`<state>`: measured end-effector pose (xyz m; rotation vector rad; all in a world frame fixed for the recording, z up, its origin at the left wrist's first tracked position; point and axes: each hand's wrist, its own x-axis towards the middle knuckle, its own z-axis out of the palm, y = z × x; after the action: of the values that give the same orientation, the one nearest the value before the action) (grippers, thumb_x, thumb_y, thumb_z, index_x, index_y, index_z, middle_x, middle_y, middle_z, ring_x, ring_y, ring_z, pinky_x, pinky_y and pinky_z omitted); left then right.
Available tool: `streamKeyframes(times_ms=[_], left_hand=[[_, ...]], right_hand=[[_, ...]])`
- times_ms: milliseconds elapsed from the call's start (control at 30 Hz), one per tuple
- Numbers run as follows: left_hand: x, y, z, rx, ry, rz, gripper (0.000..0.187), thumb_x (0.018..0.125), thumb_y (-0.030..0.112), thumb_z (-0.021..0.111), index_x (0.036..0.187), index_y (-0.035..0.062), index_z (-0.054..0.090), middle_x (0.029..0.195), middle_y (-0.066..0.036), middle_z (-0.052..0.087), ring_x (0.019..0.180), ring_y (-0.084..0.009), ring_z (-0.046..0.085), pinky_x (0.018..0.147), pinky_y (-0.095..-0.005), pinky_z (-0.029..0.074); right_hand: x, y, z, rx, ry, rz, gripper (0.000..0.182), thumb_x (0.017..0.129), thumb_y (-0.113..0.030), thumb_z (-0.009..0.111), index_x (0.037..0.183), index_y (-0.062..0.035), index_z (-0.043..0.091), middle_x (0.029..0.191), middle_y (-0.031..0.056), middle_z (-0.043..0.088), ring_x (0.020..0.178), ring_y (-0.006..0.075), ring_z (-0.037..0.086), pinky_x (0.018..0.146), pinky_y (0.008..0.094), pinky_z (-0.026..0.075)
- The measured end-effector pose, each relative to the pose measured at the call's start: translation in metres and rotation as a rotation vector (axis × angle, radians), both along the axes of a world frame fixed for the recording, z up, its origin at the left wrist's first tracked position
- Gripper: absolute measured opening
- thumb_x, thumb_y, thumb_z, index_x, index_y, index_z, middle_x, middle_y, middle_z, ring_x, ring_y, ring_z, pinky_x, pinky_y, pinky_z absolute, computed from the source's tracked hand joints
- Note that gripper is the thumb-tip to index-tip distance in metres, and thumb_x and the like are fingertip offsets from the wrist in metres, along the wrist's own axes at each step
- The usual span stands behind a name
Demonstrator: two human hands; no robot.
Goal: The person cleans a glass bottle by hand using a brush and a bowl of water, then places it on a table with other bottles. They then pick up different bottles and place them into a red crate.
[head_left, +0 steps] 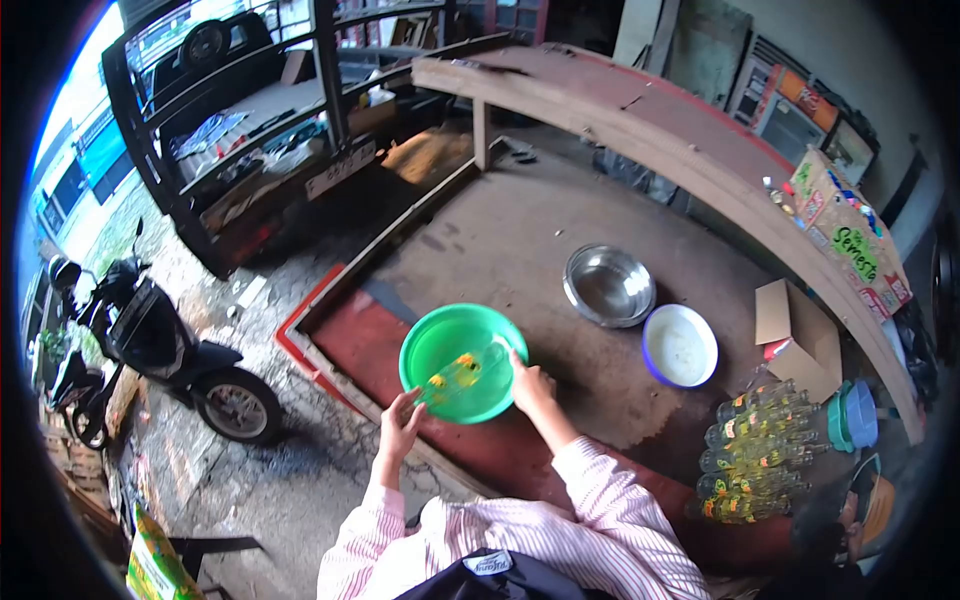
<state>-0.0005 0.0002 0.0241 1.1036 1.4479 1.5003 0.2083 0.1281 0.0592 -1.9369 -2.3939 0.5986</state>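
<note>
A round green basin [464, 318] stands on the red front edge of the low table. Inside it lie clear glass bottles [455, 376] with yellow labels. My left hand [402, 420] is at the basin's lower left rim, its fingers bent near the end of a bottle; whether they grip it is unclear. My right hand [533, 385] is at the right rim with its fingers curled and reaching over the edge; what they hold, if anything, is too small to tell.
Right of the basin stand a steel bowl [608, 286] and a white bowl with a blue rim [680, 346]. Farther right are many bottles [755, 455], an open cardboard box [805, 335] and blue-green containers [858, 414]. A motorcycle [150, 335] and a truck [230, 130] stand left.
</note>
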Motion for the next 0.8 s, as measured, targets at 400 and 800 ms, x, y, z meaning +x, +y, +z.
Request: streamKeyframes(times_ms=[400, 800], left_hand=[[-0.018, 0.006, 0.005, 0.048, 0.286, -0.099, 0.034, 0.071, -0.008, 0.056, 0.105, -0.0030, 0.053, 0.112, -0.014, 0.054, 0.093, -0.0103, 0.051, 0.079, -0.0233, 0.041], [-0.018, 0.005, 0.003, 0.016, 0.281, -0.083, 0.032, 0.071, -0.007, 0.057, 0.102, -0.0035, 0.053, 0.110, -0.017, 0.054, 0.103, -0.0210, 0.051, 0.087, -0.0307, 0.039]], right_hand=[[0.004, -0.063, 0.022, 0.077, 0.267, 0.245, 0.049, 0.083, -0.015, 0.038, 0.130, -0.0243, 0.029, 0.075, 0.0231, 0.058, 0.065, 0.0368, 0.059, 0.059, 0.0481, 0.047], [-0.014, -0.063, 0.028, -0.079, 0.293, 0.209, 0.055, 0.082, -0.011, 0.039, 0.132, -0.0251, 0.023, 0.102, 0.0245, 0.052, 0.082, 0.0377, 0.057, 0.072, 0.0464, 0.047]])
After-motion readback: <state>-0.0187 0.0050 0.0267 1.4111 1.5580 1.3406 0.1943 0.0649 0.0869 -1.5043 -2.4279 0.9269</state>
